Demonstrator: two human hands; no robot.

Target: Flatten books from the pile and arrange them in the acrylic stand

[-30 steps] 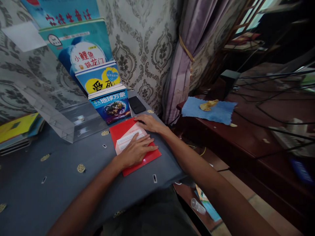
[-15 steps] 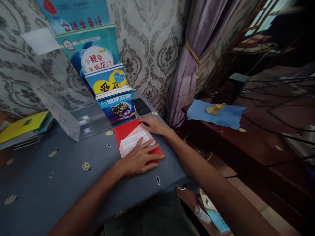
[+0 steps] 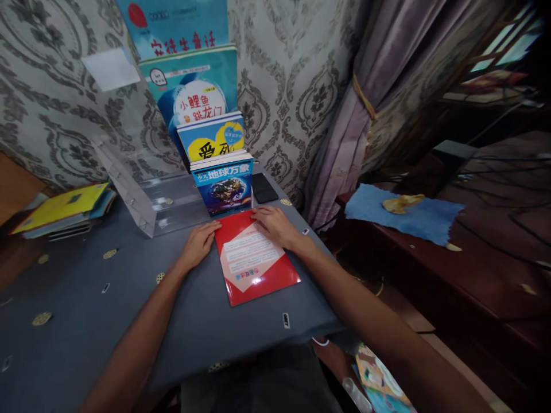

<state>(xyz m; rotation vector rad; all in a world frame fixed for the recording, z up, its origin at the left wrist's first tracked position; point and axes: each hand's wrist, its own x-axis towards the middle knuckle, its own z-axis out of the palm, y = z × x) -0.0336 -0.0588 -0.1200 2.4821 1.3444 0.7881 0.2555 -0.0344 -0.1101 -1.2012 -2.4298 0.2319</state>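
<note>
A red book lies on the grey tablecloth with a pale pink panel of small print facing up. My left hand is at its far left corner, fingers close together and closed on the edge. At the far right corner my right hand holds the book, its fingers curled over the edge and covering part of the panel. Just beyond stands a blue book with a globe on its cover, in front of taller upright books, including a teal one and a blue-and-yellow one.
A clear acrylic stand surrounds the upright books on the left. Behind the right hand lies a black phone. Stacked books sit at the far left. A blue cloth rests on the dark red wooden furniture at right.
My left hand has lifted off the middle of the red book and moved to its far left corner, uncovering the printed panel. My right hand stays at the far right corner. The view has shifted left.
</note>
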